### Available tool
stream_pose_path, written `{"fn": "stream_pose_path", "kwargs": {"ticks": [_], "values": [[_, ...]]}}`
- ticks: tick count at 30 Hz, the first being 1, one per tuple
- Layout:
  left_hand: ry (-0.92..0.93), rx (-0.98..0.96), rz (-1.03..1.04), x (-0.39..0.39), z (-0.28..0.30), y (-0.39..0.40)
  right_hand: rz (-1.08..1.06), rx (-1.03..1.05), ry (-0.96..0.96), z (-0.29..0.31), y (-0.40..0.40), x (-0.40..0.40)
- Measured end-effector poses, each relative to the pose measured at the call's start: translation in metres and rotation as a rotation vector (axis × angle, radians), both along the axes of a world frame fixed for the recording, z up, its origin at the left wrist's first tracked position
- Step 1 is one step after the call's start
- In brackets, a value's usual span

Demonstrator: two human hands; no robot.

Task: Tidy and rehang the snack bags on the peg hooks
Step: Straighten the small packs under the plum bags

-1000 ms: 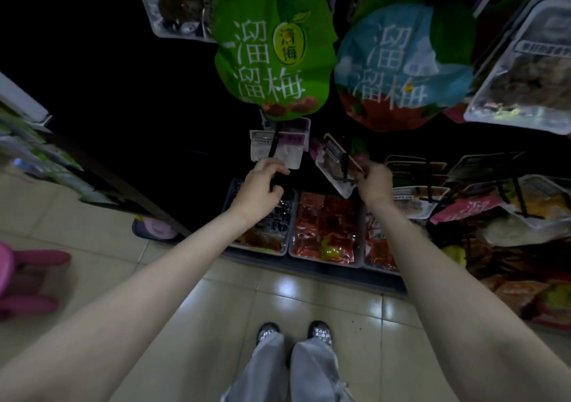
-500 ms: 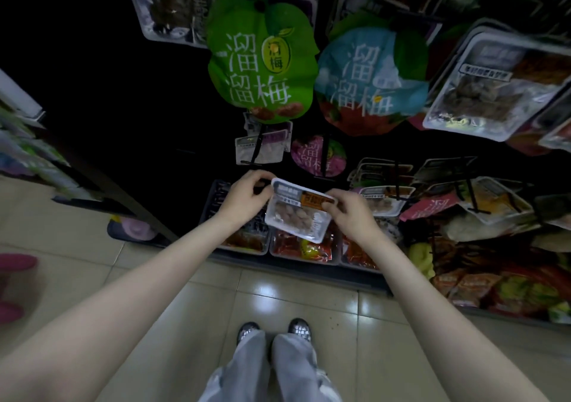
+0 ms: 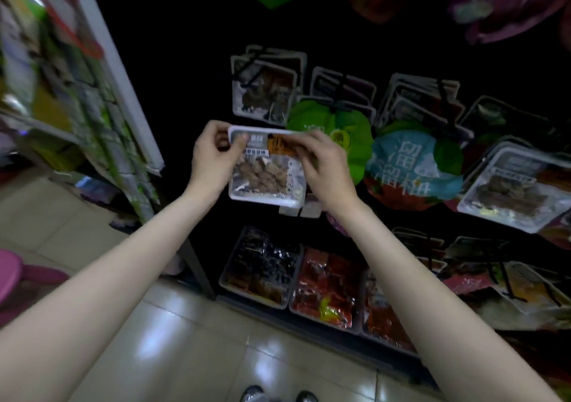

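The person is holding a small snack pack (image 3: 265, 166) up in front of the dark wall of hooks, in the middle of the view, near the green bag (image 3: 336, 133) that is hanging just to its right. The left hand (image 3: 213, 160) is pinching the top left corner of the pack, and the right hand (image 3: 324, 166) is gripping the top right part, with fingers (image 3: 296, 142) lying over the orange label. Both hands are closed on the pack, not open. The pack looks like a see-through tray with brown bits inside and a white rim, so it is probably light and a bit stiff, with a smooth, slippery top. The best place to hold it is likely the flat top strip, because the hanging hole should be there, though the hole is not showing. Squeezing the middle could crush the food. More packs like it are hanging on the hooks (image 3: 265, 89) farther up.
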State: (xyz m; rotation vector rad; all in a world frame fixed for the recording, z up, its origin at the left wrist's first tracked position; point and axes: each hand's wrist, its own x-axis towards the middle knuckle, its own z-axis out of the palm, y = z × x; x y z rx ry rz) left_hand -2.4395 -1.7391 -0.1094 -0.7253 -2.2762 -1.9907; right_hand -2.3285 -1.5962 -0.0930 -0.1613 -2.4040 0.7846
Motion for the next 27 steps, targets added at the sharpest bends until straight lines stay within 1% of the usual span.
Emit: {"fn": "stream_pose_path", "kwargs": {"ticks": [2, 4, 10, 14, 16, 19, 22, 24, 27], "values": [[0.06, 0.042, 0.062, -0.012, 0.018, -0.001, -0.008, 0.058, 0.073, 0.017, -0.005, -0.023], [0.118, 0.022, 0.087, -0.023, 0.031, 0.002, -0.01, 0.102, 0.092, 0.026, -0.009, -0.045], [0.218, -0.286, 0.139, -0.046, 0.036, 0.022, -0.019, 0.096, -0.011, 0.028, -0.011, -0.084], [0.233, -0.291, 0.121, -0.051, 0.027, 0.024, -0.018, 0.098, -0.069, 0.024, -0.008, -0.087], [0.247, -0.323, 0.123, -0.05, 0.024, 0.023, -0.03, 0.109, -0.093, 0.022, -0.007, -0.087], [0.271, -0.407, 0.112, -0.049, 0.024, 0.025, -0.054, 0.123, -0.12, 0.021, -0.005, -0.089], [0.309, -0.561, 0.105, -0.046, 0.019, 0.025, -0.119, 0.059, -0.201, 0.024, -0.008, -0.097], [0.321, -0.584, 0.079, -0.04, 0.011, 0.022, -0.199, 0.133, -0.245, 0.022, -0.013, -0.095], [0.295, -0.547, 0.06, -0.026, -0.006, 0.012, -0.161, 0.177, -0.166, 0.015, -0.019, -0.067]]}}
